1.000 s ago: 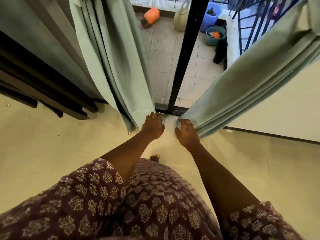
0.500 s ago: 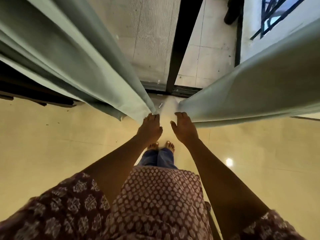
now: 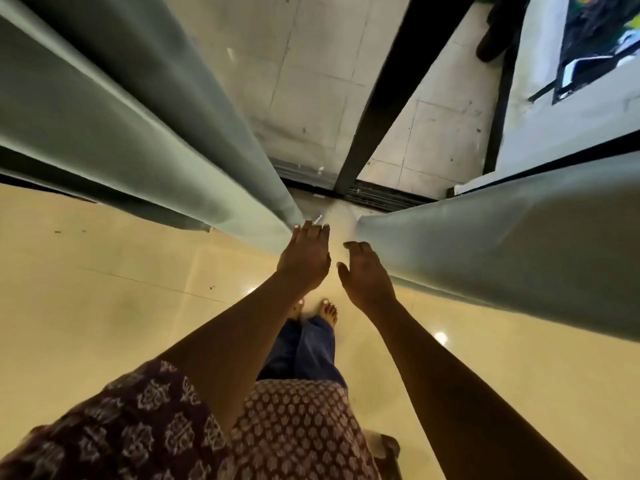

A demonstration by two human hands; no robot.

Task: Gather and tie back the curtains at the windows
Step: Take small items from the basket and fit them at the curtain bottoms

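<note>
Two pale green curtains hang in front of a glass door. The left curtain [image 3: 145, 133] runs from the upper left down to the middle. The right curtain [image 3: 519, 244] comes in from the right. My left hand [image 3: 304, 259] is stretched forward with fairly straight fingers, whose tips touch the left curtain's inner edge. My right hand [image 3: 367, 277] lies against the right curtain's inner edge, fingers loosely bent and thumb held free. Neither hand plainly grips cloth. A narrow gap stays between the two curtains, above my hands.
A black door frame post [image 3: 384, 98] and the sliding track [image 3: 377, 195] lie just beyond the gap, with a tiled balcony floor [image 3: 311, 81] outside. My bare feet [image 3: 327, 311] stand on the glossy cream floor [image 3: 104, 289]. A dark object [image 3: 495, 43] stands on the balcony.
The view has tipped further down and moved closer to the door. Both hands have stayed at the curtains' inner edges, and the right hand's fingers have loosened.
</note>
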